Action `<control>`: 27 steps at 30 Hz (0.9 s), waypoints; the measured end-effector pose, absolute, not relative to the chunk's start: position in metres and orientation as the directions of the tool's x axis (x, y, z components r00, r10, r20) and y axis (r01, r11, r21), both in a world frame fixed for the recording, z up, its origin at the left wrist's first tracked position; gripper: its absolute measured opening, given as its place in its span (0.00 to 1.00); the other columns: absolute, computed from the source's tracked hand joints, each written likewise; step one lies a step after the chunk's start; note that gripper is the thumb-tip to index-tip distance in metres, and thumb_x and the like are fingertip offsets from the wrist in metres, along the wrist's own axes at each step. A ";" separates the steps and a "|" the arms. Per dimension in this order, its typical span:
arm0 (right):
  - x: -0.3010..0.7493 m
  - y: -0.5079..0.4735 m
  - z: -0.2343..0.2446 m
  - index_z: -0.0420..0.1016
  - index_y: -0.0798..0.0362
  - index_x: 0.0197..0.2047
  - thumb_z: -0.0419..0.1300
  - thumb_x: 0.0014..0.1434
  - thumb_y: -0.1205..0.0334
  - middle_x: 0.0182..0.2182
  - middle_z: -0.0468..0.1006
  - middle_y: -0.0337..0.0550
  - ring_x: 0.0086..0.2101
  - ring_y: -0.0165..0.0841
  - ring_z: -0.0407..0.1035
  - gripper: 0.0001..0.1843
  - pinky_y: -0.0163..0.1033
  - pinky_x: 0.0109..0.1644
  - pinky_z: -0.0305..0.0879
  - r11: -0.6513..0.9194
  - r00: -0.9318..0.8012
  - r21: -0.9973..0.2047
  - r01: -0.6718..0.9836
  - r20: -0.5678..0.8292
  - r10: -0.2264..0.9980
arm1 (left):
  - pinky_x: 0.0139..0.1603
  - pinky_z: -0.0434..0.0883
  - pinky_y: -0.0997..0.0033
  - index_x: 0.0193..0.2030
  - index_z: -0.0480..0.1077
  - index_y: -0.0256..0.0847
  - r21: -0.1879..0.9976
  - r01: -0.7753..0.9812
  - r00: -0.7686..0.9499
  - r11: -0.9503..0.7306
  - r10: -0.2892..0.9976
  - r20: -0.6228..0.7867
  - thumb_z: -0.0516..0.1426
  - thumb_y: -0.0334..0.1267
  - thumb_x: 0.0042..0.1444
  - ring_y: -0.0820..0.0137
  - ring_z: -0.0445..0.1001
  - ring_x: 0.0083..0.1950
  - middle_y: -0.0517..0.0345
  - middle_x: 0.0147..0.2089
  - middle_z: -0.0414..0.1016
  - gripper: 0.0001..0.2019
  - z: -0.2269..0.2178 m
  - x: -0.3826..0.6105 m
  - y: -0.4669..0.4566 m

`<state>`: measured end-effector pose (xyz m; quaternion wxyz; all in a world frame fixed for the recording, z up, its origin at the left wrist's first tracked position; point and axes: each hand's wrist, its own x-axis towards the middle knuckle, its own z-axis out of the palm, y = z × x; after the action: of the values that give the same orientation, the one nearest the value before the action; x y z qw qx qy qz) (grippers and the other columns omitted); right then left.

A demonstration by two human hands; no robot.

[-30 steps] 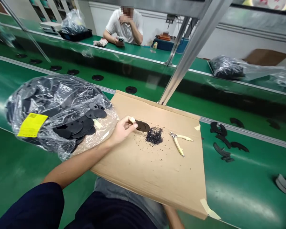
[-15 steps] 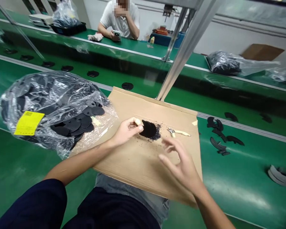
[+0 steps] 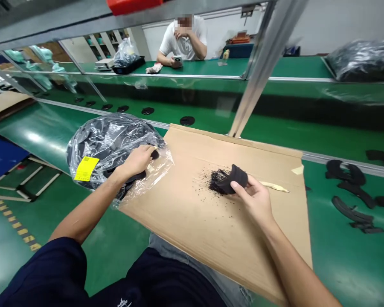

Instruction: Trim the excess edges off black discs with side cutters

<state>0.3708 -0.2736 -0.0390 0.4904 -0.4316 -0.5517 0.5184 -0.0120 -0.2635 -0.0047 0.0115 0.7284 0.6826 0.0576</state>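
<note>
My right hand (image 3: pixel 256 199) is closed on a black round disc (image 3: pixel 235 178), bent and held just above a small heap of black crumbs (image 3: pixel 216 181) on the cardboard sheet (image 3: pixel 195 213). My left hand (image 3: pixel 137 160) reaches into the mouth of a clear plastic bag (image 3: pixel 110 143) full of black discs, with its fingers curled on a disc there. The bag carries a yellow label (image 3: pixel 86 168). Cream-handled pliers (image 3: pixel 277 186) lie on the cardboard, partly hidden behind my right hand.
A green conveyor belt (image 3: pixel 275 136) behind the cardboard carries several black discs (image 3: pixel 187 120). Black curved parts (image 3: pixel 352 187) lie on the green table at right. A slanted metal post (image 3: pixel 257 64) rises behind the cardboard. A person in a white shirt (image 3: pixel 184 38) sits across.
My right hand came in and took the black disc from my left hand. My left hand moved left into the bag. The view swung up and left.
</note>
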 end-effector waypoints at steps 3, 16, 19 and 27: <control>0.371 -0.278 -0.041 0.80 0.49 0.48 0.73 0.50 0.43 0.42 0.84 0.44 0.39 0.38 0.78 0.26 0.40 0.34 0.78 -0.016 -0.130 -0.992 -0.123 0.001 0.991 | 0.52 0.70 0.51 0.47 0.72 0.38 -0.008 0.999 0.047 -0.046 0.998 0.034 0.58 0.34 0.54 0.46 0.72 0.52 0.40 0.48 0.74 0.13 -0.004 -0.021 -0.261; 0.367 -0.286 -0.037 0.80 0.50 0.44 0.75 0.46 0.45 0.33 0.82 0.40 0.30 0.31 0.74 0.26 0.34 0.28 0.73 -0.147 -0.185 -0.965 -0.216 -0.108 0.977 | 0.40 0.75 0.73 0.42 0.71 0.40 0.984 0.105 0.232 -0.141 0.966 0.114 0.69 0.51 0.51 0.69 0.78 0.39 0.56 0.38 0.78 0.21 -0.003 0.143 -0.276; 0.367 -0.288 -0.035 0.80 0.50 0.45 0.75 0.45 0.43 0.34 0.82 0.40 0.33 0.33 0.75 0.28 0.36 0.30 0.75 -0.137 -0.173 -0.976 -0.172 -0.107 0.979 | 0.38 0.74 0.74 0.41 0.69 0.40 0.997 -0.039 0.237 -0.062 0.969 0.069 0.69 0.51 0.52 0.72 0.77 0.35 0.58 0.35 0.77 0.20 -0.021 0.173 -0.268; 0.365 -0.292 -0.038 0.80 0.49 0.42 0.72 0.49 0.39 0.40 0.81 0.42 0.42 0.38 0.77 0.25 0.45 0.50 0.77 -0.081 -0.162 -0.997 -0.019 -0.077 0.984 | 0.53 0.74 0.66 0.43 0.76 0.39 0.975 0.080 0.182 -0.205 0.965 0.188 0.62 0.42 0.60 0.65 0.77 0.47 0.53 0.42 0.79 0.10 -0.044 0.169 -0.279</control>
<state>0.3645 -0.2924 -0.0380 0.4441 -0.4710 -0.5119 0.5646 0.1687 -0.2791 -0.0437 0.4644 0.6128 0.4264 0.4766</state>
